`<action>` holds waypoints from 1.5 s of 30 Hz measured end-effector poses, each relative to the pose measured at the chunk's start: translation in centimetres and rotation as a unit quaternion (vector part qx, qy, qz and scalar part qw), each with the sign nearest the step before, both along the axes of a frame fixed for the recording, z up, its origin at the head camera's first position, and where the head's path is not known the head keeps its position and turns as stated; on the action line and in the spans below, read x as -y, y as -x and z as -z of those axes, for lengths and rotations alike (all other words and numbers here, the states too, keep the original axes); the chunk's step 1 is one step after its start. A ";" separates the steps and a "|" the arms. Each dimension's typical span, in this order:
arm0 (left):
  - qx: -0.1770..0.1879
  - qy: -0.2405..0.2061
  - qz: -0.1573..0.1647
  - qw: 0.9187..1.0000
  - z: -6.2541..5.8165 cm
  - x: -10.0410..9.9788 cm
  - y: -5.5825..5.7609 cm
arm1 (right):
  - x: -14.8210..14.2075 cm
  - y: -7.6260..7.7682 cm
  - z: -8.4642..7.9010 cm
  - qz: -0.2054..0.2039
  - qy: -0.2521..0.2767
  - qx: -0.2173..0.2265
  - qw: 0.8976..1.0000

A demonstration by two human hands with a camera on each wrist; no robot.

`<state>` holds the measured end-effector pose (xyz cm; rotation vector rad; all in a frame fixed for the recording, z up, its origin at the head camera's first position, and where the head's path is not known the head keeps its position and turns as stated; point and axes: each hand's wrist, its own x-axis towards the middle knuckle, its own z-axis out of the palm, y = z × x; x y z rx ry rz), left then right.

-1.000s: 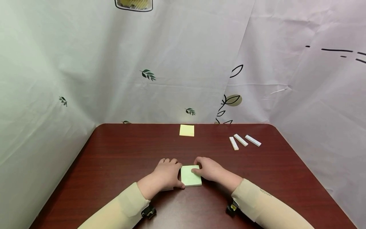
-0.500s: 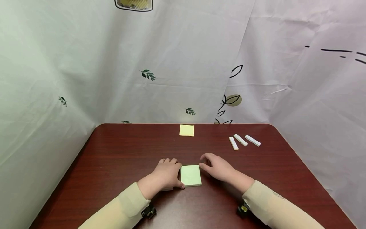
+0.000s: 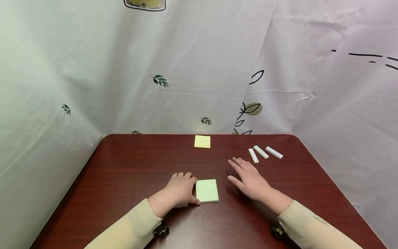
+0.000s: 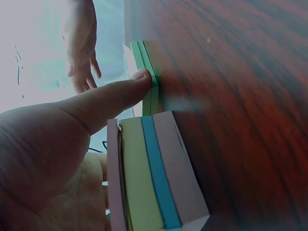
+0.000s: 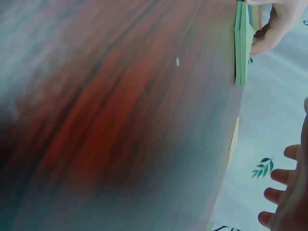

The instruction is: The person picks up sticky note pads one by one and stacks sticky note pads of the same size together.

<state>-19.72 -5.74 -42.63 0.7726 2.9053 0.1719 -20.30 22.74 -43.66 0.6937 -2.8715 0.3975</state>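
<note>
- The right hand (image 3: 252, 181) has let go of the green pad (image 3: 207, 191) and moved off toward its 3 o'clock, fingers spread, holding nothing.
- The green pad lies on the tabletop (image 3: 140, 162), unmoved; its placing looks finished.
- The left hand (image 3: 180, 190) curls round the coloured stack (image 4: 156, 173) at the pad's 9 o'clock, thumb touching the pad, seemingly steadying both.
- Farther off lie a yellow pad (image 3: 202, 141) at 12 o'clock and white strips (image 3: 261, 152) at 2.

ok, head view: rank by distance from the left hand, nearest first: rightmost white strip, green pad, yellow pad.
1. Green pad: immediately right of the left hand, by its thumb.
2. Yellow pad: ahead and slightly right, near the far edge of the table.
3. Rightmost white strip: ahead and well to the right.
</note>
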 end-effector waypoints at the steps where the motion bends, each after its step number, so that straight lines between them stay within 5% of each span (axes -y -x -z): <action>1: 0.000 0.000 0.000 1.000 0.0 0.0 0.0 | -0.1 0.0 0.0 -0.002 -0.005 0.000 1.000; 10: 0.003 -0.002 -0.002 1.000 0.0 0.1 0.0 | -0.2 0.1 0.0 -0.017 -0.016 0.000 1.000; 17: 0.003 0.000 -0.003 1.000 -0.2 0.1 -0.1 | 0.7 1.7 0.2 -0.020 -0.012 0.009 1.000; 45: 0.013 0.079 -0.022 0.997 -0.2 -0.6 0.0 | 8.8 17.1 -0.6 0.046 -0.005 0.200 0.979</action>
